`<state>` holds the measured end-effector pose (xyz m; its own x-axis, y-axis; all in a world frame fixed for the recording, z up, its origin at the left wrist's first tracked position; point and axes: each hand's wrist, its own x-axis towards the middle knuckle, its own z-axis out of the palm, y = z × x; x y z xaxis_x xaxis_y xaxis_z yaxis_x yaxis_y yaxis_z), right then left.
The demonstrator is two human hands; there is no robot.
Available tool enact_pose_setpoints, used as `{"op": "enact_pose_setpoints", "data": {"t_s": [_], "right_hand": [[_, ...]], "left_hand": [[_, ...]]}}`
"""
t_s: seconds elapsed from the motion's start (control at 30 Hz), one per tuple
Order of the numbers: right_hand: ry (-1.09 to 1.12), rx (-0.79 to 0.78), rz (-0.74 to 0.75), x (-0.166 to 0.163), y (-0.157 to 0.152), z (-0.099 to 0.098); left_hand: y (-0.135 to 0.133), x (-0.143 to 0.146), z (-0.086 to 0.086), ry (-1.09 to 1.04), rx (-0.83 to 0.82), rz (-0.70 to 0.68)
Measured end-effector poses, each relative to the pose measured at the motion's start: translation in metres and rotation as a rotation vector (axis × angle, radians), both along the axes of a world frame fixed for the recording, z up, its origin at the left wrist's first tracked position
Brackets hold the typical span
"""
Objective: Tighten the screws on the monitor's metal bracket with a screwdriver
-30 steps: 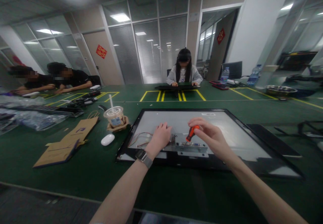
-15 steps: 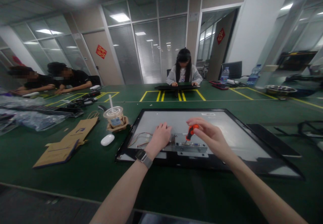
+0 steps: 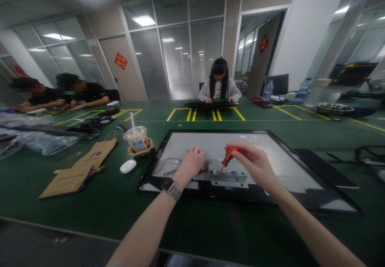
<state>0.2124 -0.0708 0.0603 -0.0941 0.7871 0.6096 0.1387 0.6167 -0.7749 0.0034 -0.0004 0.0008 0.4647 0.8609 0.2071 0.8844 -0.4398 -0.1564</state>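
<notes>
A flat display panel (image 3: 279, 158) with a black frame and a grey-white back lies before me on the table. Near its front edge, a metal bracket (image 3: 225, 178) with connector ports is mounted. My right hand (image 3: 252, 158) pinches the handle of a small orange-and-black screwdriver (image 3: 229, 156). The tool leans to the right, its thin shaft pointing down at the bracket's ports; the exact contact of its tip is too small to see. My left hand (image 3: 192, 160) lies on the panel just left of the bracket, beside thin wires (image 3: 168, 164), its fingers extended forward.
Left of the panel are a white mouse (image 3: 128, 166), an iced drink cup (image 3: 136, 140) in a cardboard holder and a brown paper bag (image 3: 80, 170). A dark flat slab (image 3: 325, 166) lies at right. Across the green table a person (image 3: 219, 84) handles another dark panel.
The screwdriver's handle tilts slightly further right, and my right hand's fingers have shifted around it a little. My left hand stays in place.
</notes>
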Motion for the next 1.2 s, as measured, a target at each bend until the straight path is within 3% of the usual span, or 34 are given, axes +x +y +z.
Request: {"op": "enact_pose_setpoints", "data": {"t_s": [0.2, 0.4, 0.6, 0.83, 1.2], "right_hand": [[-0.072, 0.107, -0.114, -0.0013, -0.0008, 0.0034], [-0.160, 0.098, -0.027, -0.0015, -0.0066, 0.0060], [-0.090, 0.133, -0.056, -0.0020, -0.0046, 0.0040], [0.016, 0.060, 0.025, -0.0044, -0.0047, 0.0044], [-0.036, -0.037, 0.031, -0.0025, -0.0055, 0.0041]], "left_hand": [[-0.0021, 0.0003, 0.0030, -0.004, -0.017, -0.001], [-0.0024, 0.0009, 0.0039, -0.001, -0.019, 0.004], [-0.0014, 0.0003, 0.0016, 0.007, -0.013, -0.001], [-0.0030, 0.0004, 0.0036, 0.011, -0.023, 0.002], [-0.0007, 0.0005, 0.0015, -0.003, -0.024, 0.012]]}}
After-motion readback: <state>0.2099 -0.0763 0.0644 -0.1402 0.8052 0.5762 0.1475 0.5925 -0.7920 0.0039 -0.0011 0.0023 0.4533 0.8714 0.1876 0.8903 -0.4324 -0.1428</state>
